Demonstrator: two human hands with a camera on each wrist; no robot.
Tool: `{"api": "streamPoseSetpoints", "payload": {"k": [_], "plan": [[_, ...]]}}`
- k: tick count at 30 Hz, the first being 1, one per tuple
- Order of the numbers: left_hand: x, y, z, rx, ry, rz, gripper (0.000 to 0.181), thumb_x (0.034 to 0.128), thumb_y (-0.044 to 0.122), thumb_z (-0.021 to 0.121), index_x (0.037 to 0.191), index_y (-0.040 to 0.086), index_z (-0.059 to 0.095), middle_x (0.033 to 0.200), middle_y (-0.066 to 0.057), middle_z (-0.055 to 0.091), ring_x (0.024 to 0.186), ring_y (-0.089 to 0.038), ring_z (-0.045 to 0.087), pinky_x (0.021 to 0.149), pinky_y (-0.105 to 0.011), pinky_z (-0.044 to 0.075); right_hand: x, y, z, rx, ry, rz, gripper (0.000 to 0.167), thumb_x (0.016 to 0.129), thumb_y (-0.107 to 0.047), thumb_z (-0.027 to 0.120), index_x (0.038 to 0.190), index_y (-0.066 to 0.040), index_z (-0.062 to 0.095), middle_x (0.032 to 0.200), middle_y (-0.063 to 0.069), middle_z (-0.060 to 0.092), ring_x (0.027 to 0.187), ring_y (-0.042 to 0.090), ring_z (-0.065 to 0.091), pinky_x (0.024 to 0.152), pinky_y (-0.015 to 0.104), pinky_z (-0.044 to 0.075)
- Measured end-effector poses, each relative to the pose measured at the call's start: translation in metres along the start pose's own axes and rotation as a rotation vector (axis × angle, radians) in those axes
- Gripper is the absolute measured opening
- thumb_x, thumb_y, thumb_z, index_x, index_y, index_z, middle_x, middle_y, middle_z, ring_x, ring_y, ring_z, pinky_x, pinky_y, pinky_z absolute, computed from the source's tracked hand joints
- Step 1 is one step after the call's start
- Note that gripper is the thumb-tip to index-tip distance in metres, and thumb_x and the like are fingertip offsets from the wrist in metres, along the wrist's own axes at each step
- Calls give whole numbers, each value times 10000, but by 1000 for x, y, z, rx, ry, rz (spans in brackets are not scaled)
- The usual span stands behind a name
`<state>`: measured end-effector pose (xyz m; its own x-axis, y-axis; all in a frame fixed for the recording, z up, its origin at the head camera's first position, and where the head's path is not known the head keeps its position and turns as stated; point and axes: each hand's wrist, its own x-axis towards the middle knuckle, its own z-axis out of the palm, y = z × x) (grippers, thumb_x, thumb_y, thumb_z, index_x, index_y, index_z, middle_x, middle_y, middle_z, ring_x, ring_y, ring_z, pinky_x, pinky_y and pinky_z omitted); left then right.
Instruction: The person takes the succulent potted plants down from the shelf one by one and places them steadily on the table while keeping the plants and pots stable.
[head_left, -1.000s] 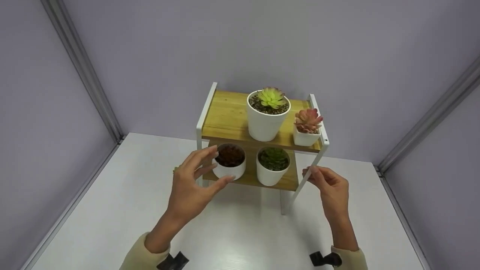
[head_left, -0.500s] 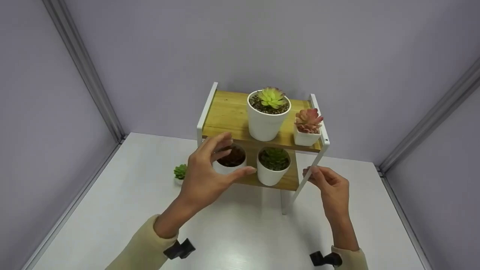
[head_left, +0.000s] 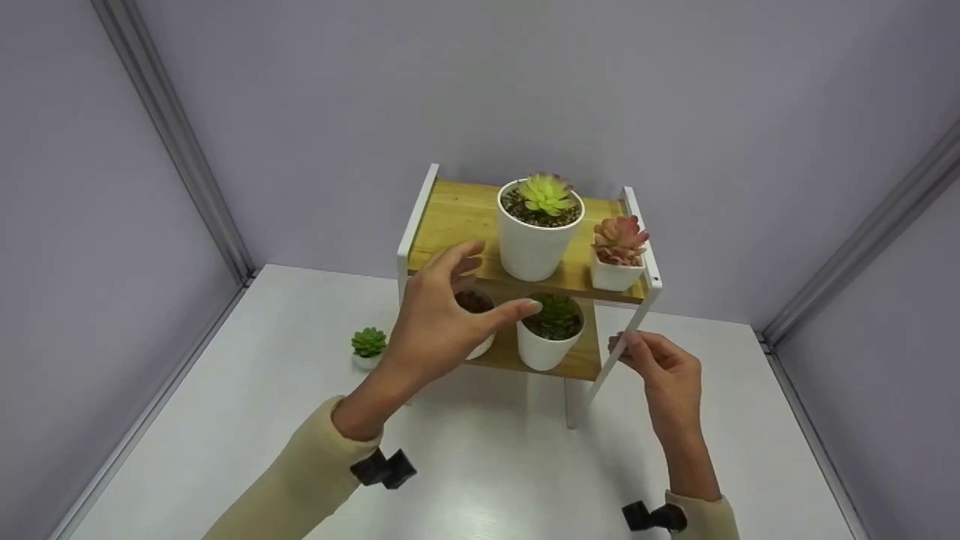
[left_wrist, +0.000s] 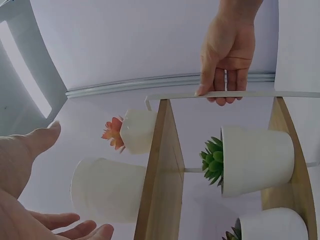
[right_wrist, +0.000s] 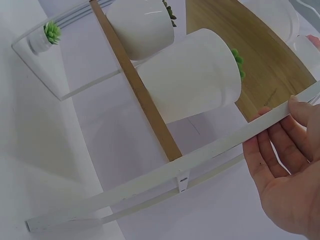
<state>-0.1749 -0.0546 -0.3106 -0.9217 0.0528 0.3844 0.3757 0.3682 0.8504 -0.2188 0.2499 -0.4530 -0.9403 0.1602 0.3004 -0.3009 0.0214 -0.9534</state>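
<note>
A two-tier plant stand (head_left: 454,225) with wooden shelves and white legs stands against the back wall. Thumb and fingers of my right hand (head_left: 667,382) grip its front right leg (right_wrist: 220,145). My left hand (head_left: 442,322) is spread in a wide C before the stand's left half, holding nothing. Nearest it are a large white pot (head_left: 532,251) with a yellow-green succulent on the top shelf and, below, a white pot (head_left: 480,346) with a dark reddish plant, partly hidden by the hand. Beside that sits a white pot (head_left: 546,352) with a green succulent; the left thumb overlaps its rim in the head view.
A small square pot (head_left: 616,276) with a pink succulent stands at the top shelf's right end. On the white table (head_left: 300,315), left of the stand, is a small green succulent (head_left: 369,343) in a white pot. Walls (head_left: 337,112) enclose the back and sides.
My left hand has moved up and to the right, from the lower left pot toward the top shelf, uncovering the small green succulent. The right hand stays on the leg.
</note>
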Motion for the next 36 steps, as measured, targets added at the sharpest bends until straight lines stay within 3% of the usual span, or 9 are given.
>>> {"api": "streamPoseSetpoints", "payload": {"k": [3, 12, 20, 25, 36], "plan": [[7, 5, 0, -32, -15, -31, 932, 784, 390, 945, 1529, 48, 503, 1551, -151, 550, 1384, -324, 610, 1082, -441, 564, -1, 0, 0, 8, -1, 5, 286, 1017, -153, 710, 1124, 112, 736, 973, 72, 807, 985, 203, 793, 939, 319, 626], [19, 12, 0, -16, -58, -119, 1010, 788, 420, 937, 1587, 78, 423, 1608, -140, 491, 1446, -296, 542, 1144, -452, 518, -3, -1, -1, 11, 6, 4, 269, 1020, -143, 703, 1108, 108, 742, 966, 68, 807, 975, 193, 792, 937, 323, 628], [32, 17, 1, 9, -39, -199, 1097, 765, 472, 940, 1611, 96, 352, 1600, -138, 492, 1491, -260, 479, 1186, -461, 470, -2, 0, -1, -5, 0, 6, 289, 1028, -142, 691, 1132, 125, 729, 967, 56, 808, 972, 198, 794, 934, 315, 628], [40, 23, 4, 37, -60, -226, 1096, 763, 479, 934, 1609, 92, 356, 1626, -133, 440, 1515, -289, 434, 1222, -489, 421, -1, 0, -1, -11, -6, 7, 286, 1027, -153, 696, 1126, 112, 735, 972, 59, 805, 973, 199, 790, 938, 312, 626], [62, 27, 11, 1, -104, -315, 1169, 764, 409, 949, 1646, 71, 262, 1684, -147, 352, 1565, -320, 361, 1279, -480, 339, -3, -2, 1, -5, -3, 3, 284, 1023, -161, 702, 1121, 104, 737, 986, 75, 802, 973, 193, 789, 941, 323, 626]]}}
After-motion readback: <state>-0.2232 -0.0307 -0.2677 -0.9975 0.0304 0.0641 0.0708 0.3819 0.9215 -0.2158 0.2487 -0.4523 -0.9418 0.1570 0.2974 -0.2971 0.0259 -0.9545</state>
